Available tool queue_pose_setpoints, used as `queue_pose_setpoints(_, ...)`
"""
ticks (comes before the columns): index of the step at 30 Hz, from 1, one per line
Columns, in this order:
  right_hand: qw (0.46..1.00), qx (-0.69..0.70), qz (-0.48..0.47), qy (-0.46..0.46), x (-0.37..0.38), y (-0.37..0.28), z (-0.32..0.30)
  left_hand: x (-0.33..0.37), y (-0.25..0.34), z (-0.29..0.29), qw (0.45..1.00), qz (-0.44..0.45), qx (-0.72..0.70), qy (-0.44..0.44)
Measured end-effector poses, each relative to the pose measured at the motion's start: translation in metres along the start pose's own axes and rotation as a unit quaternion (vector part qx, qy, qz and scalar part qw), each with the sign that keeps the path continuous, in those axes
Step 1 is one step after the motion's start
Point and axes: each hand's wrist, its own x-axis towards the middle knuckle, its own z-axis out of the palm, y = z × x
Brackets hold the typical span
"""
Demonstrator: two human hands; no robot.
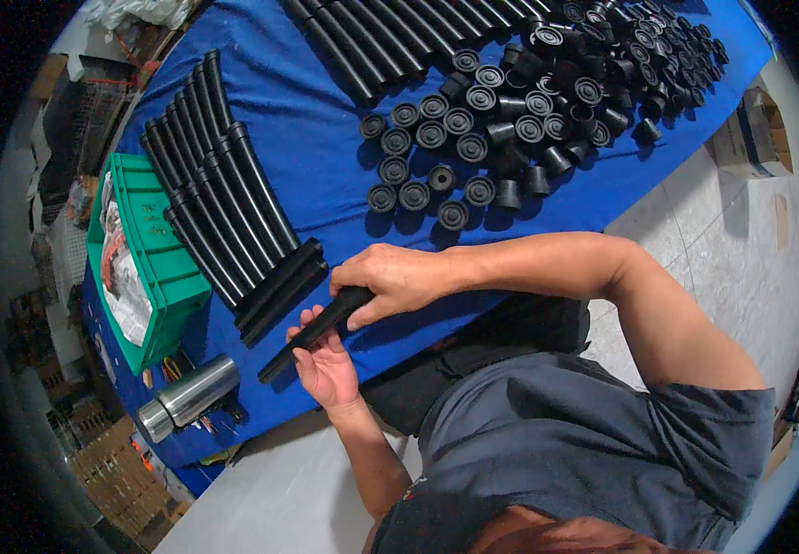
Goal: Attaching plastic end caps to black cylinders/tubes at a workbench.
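Note:
A black tube [300, 347] slants between my two hands over the table's near edge. Around its lower part curl the fingers and thumb of my left hand [327, 367], palm up. My right hand [398, 282] grips the upper end from above, its fingers hiding most of that end; whether a cap sits there, I cannot tell. Just beyond my hands, two more black tubes [275, 288] lie side by side across the ends of a stack of black tubes [224, 203].
A blue cloth [316, 185] covers the table. Many round black caps [478, 189] are heaped at the right, below a row of tubes [372, 46]. At the left stand a green crate [164, 245] with crumpled paper and a steel flask [198, 392] lying on its side.

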Motion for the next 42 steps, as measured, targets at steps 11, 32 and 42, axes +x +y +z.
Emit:
queue_pose_setpoints(11, 0.999, 0.035, 0.035, -0.001, 0.0, 0.0, 0.001, -0.001, 0.001, -0.003, 1.0, -0.005, -0.014, 0.007)
queue_pose_setpoints(32, 0.993, 0.035, 0.109, -0.043, 0.0, -0.003, 0.002, 0.0, -0.001, 0.001, 1.0, 0.007, 0.013, -0.006)
queue_pose_setpoints(42, 0.994, 0.076, 0.078, 0.005, 0.0, -0.007, 0.002, -0.002, 0.0, 0.0, 1.0, 0.006, 0.015, 0.004)
